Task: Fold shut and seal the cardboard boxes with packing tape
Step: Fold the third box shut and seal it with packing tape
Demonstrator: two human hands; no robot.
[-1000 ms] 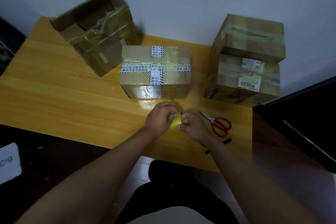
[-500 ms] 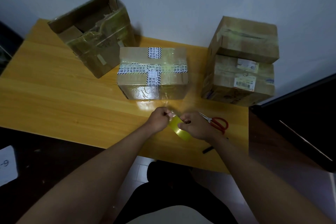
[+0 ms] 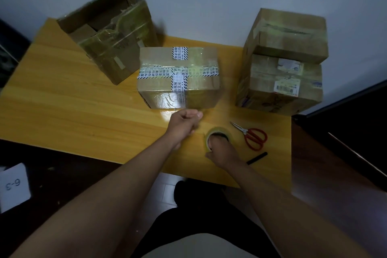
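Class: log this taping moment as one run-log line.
left hand: pinching tape end | right hand: fingers inside tape roll | middle box: closed

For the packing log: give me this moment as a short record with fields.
left hand: left hand curled, apparently pinching the pulled tape end, near the middle box's front face
right hand: right hand holds the tape roll, fingers through its core
middle box: middle box closed, printed tape crossing its top
open box: open box back left, flaps up
stacked boxes: stacked boxes right, closed
scissors: red-handled scissors lying on the table, right of the roll
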